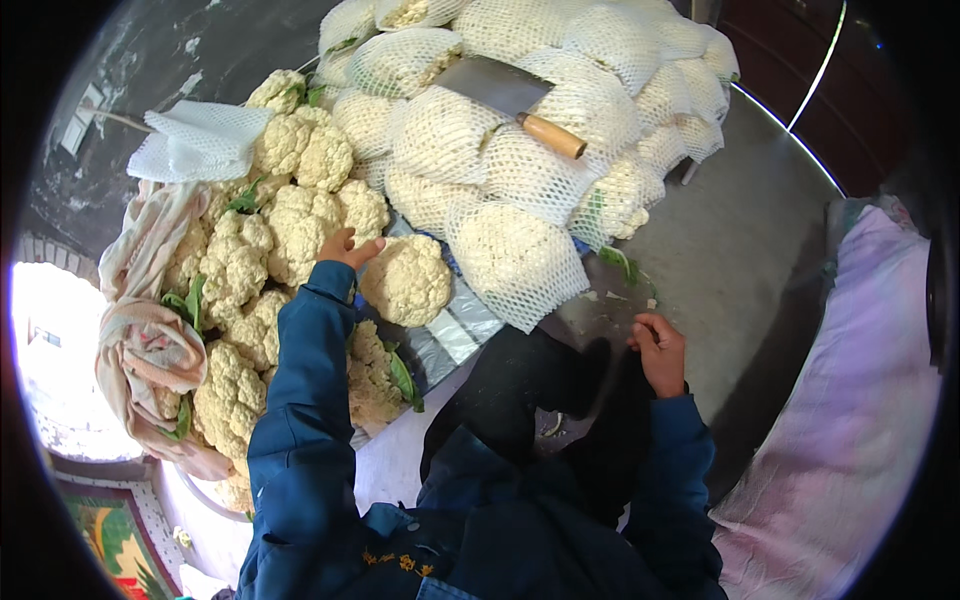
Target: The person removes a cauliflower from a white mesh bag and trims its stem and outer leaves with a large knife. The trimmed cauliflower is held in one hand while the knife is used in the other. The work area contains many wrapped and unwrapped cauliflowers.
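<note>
My left hand point(349, 249) is over the pile of bare cauliflowers point(300, 214), palm down, with thumb and fingers apart. Its thumb is at the upper left edge of a trimmed cauliflower point(409, 283), which sits on grey plastic sheeting point(469, 319). Whether the thumb touches that head is hard to tell. To the right of my knees, my right hand point(660, 352) hangs over the floor with its fingers curled and nothing visible in them. A cauliflower in a white foam net point(517, 259) lies between the hands. Farther off, a cleaver point(517, 97) with a wooden handle rests on netted heads.
Several netted cauliflowers point(555, 157) are stacked ahead. Empty foam nets point(199, 142) lie on the bare pile, beside a bunched pinkish cloth point(150, 345). A pink-lilac cloth cover point(832, 360) borders the right side. Leaf scraps point(621, 262) lie on the grey floor point(739, 247).
</note>
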A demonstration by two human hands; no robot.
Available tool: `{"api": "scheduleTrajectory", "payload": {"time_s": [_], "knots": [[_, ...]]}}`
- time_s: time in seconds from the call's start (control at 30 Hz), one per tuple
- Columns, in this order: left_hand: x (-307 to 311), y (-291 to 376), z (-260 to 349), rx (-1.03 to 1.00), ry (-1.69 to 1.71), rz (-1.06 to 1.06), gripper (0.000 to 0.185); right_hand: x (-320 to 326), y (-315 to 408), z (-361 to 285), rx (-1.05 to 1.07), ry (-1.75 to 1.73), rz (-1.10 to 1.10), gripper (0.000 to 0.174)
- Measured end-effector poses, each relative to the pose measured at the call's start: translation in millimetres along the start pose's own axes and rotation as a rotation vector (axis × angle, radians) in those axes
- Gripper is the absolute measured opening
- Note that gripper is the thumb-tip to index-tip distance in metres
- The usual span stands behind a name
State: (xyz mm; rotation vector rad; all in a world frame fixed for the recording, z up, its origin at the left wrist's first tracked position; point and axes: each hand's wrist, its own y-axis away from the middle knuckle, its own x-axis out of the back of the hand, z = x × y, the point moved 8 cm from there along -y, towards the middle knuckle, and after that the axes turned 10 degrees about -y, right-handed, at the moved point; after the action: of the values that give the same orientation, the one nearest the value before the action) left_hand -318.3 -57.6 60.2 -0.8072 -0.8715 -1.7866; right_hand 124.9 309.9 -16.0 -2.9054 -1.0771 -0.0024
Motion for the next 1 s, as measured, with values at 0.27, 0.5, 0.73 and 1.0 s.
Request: {"api": "scheduleTrajectory", "payload": {"time_s": [0.27,0.5,0.73,1.0], "knots": [[-49.8,-16.3,-6.3,0.005,0.062,-0.238,0.118,7.1,1.1,-4.6,0.009,0.075,0.017,0.014],[-59.6,-17.5,-28.7,0.026,0.079,-0.332,0.138,-0.4,-0.5,3.8,-0.036,0.022,-0.003,0.014],[-61.3,-17.9,-25.5,0.042,0.029,-0.358,0.143,-1.9,-2.6,3.8,-0.039,0.013,-0.003,0.015],[-37.7,-22.8,-22.7,-0.05,0.028,-0.136,0.136,3.4,-3.8,9.7,-0.067,0.011,0.006,0.014]]}}
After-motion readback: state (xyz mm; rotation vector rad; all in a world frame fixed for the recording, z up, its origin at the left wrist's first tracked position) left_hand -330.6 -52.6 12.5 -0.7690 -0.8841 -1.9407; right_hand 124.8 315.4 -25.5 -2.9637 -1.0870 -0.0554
